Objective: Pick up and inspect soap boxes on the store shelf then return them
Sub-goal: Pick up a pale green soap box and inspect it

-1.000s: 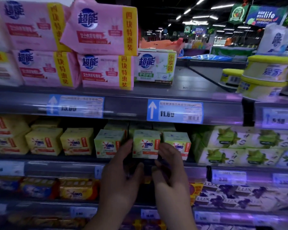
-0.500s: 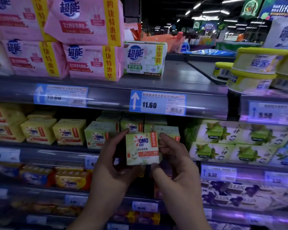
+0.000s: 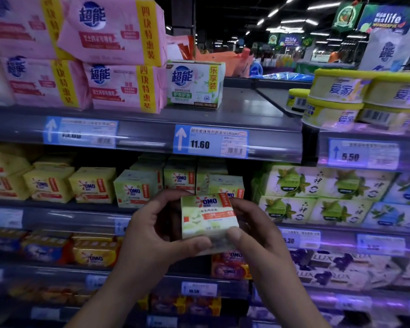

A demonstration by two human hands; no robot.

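A pale green OMO soap box [image 3: 208, 217] is held in front of the middle shelf [image 3: 64, 215], off the row, its printed face toward me. My left hand [image 3: 152, 235] grips its left side and bottom edge, thumb under it. My right hand [image 3: 253, 233] holds its right side, thumb pressed on the lower front corner. More green OMO soap boxes [image 3: 135, 188] stand in the row behind it, with a gap where the held one stood.
Yellow OMO boxes [image 3: 90, 184] fill the shelf's left part, green leaf-print boxes [image 3: 289, 185] its right. Pink soap packs [image 3: 118, 31] and a white-green box [image 3: 194, 85] sit on the top shelf, yellow-lidded tubs [image 3: 336, 98] at right. Lower shelves hold more packs.
Both hands pulled the green OMO box out of the row and drew it toward me and downward. It now sits lower and closer, clear of the shelf.
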